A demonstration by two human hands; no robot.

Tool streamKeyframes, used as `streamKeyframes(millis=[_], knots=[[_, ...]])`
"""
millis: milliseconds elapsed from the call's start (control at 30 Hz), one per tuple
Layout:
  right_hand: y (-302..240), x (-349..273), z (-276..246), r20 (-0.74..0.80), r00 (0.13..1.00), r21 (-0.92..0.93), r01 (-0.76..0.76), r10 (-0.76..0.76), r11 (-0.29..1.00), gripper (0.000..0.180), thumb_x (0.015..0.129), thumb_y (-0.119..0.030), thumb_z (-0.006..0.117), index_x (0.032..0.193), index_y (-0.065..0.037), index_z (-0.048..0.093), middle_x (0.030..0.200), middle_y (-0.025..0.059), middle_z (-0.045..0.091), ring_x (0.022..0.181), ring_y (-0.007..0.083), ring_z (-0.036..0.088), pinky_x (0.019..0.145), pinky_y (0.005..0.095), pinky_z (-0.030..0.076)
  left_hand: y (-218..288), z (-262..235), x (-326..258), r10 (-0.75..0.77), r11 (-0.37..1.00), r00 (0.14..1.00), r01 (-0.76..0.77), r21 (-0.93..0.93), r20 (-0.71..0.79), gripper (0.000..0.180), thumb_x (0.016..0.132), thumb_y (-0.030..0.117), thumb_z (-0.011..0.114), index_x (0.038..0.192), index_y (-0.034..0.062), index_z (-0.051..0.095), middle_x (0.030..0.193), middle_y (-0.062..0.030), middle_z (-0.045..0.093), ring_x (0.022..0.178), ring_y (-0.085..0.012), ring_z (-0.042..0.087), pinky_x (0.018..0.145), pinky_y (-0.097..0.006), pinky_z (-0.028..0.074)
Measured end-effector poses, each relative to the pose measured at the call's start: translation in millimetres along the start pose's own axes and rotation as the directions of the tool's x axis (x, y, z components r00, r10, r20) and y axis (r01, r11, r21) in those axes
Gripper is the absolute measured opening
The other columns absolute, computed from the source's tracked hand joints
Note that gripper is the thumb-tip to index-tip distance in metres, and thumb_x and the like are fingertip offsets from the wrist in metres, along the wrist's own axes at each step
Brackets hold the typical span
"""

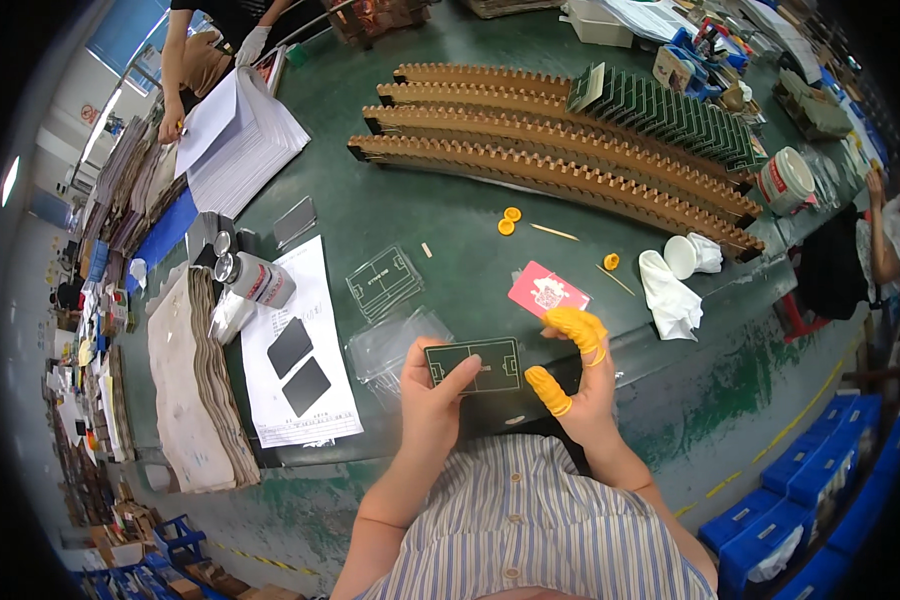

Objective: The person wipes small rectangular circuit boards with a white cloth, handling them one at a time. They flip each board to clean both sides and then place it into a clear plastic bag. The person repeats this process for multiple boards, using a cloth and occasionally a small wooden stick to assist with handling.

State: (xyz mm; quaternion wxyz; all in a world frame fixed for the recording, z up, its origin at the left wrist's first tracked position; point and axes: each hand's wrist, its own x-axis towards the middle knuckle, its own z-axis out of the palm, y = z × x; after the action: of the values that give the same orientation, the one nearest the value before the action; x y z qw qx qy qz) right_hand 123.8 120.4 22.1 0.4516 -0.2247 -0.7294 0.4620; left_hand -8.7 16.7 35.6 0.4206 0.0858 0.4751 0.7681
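Note:
My left hand (435,395) is closed on a dark green card (490,367) printed with pale sports-pitch lines, its thumb lying across the face. To the right of the card, my right hand (585,385) has its thumb and forefinger spread apart, both in yellow rubber finger cots. The forefinger overlaps the near corner of a red card (548,290) with a white figure; whether they touch I cannot tell. Clear plastic sleeves (395,350) lie beside my left hand. Beyond them is another pitch-lined piece (384,282).
Brown slotted racks (530,130) span the far side, one carrying several green cards (670,115). Yellow finger cots (510,220), wooden picks (555,232) and a white cloth (670,295) lie nearer. A paper sheet (340,410), a bottle (262,280) and cardboard (185,380) are left. Co-workers stand nearby.

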Motion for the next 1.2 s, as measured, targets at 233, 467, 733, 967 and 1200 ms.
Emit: streamKeyframes(millis=[233, 467, 733, 967, 1200], knots=[[-3, -4, -2, 0.091, 0.96, 0.172, -0.278, 0.266, 0.945, 0.057, 0.075, -0.011, 0.073, 0.125, -0.005, 0.047, 0.103, 0.0085, 0.06, 0.088, 0.0169, 0.057, 0.083, 0.0287, 0.042, -3, 1, 8, -0.042, 0.994, 0.999, 0.042, 0.103, 0.003, 0.027, 0.077, -0.004, 0.067, 0.088, 0.0082, 0.046, 0.08, -0.002, 0.058, 0.073, -0.0097, 0.06, 0.063, -0.024, 0.051], [20, 24, -60, -0.226, 0.958, -0.767, -0.062, -0.178, 0.638, 0.033, 0.074, -0.02, 0.071, 0.102, -0.006, 0.063, 0.109, 0.0097, 0.055, 0.103, 0.0298, 0.047, 0.09, 0.0395, 0.035, 8, 0, 8, -0.195, 0.947, 0.974, 0.155, 0.28, 0.119, 0.022, 0.08, 0.002, 0.066, 0.092, 0.0088, 0.049, 0.085, 0.0005, 0.057, 0.078, -0.0088, 0.06, 0.063, -0.024, 0.053], [35, 43, -107, 0.003, 1.0, -0.94, 0.011, -0.025, 0.341, 0.028, 0.074, -0.021, 0.07, 0.094, -0.003, 0.064, 0.095, 0.0117, 0.055, 0.094, 0.0277, 0.05, 0.077, 0.0387, 0.04, 27, 6, 15, -0.396, 0.879, 0.9, 0.314, 0.358, 0.181, 0.018, 0.083, 0.004, 0.062, 0.094, 0.0077, 0.048, 0.088, -0.0018, 0.058, 0.079, -0.011, 0.061, 0.064, -0.026, 0.052], [13, 58, -125, -0.135, 0.955, -0.503, -0.297, 0.266, 0.812, 0.015, 0.085, -0.012, 0.06, 0.092, 0.001, 0.059, 0.072, 0.0071, 0.058, 0.054, 0.0151, 0.052, 0.053, 0.0296, 0.044, 28, -1, 9, -0.421, 0.881, 0.889, 0.353, 0.314, 0.182, 0.019, 0.084, 0.003, 0.06, 0.096, 0.0084, 0.047, 0.089, -0.0031, 0.058, 0.081, -0.0135, 0.061, 0.067, -0.029, 0.052], [8, 63, -159, 0.21, 0.788, 0.019, -0.596, 0.58, 0.803, 0.013, 0.088, -0.011, 0.055, 0.098, -0.003, 0.059, 0.079, -0.0026, 0.057, 0.069, 0.0051, 0.052, 0.063, 0.0215, 0.042, 25, -6, 7, -0.398, 0.914, 0.898, 0.372, 0.161, 0.186, 0.022, 0.084, 0.003, 0.058, 0.101, 0.0111, 0.046, 0.094, -0.0036, 0.058, 0.086, -0.0154, 0.061, 0.074, -0.035, 0.052]])
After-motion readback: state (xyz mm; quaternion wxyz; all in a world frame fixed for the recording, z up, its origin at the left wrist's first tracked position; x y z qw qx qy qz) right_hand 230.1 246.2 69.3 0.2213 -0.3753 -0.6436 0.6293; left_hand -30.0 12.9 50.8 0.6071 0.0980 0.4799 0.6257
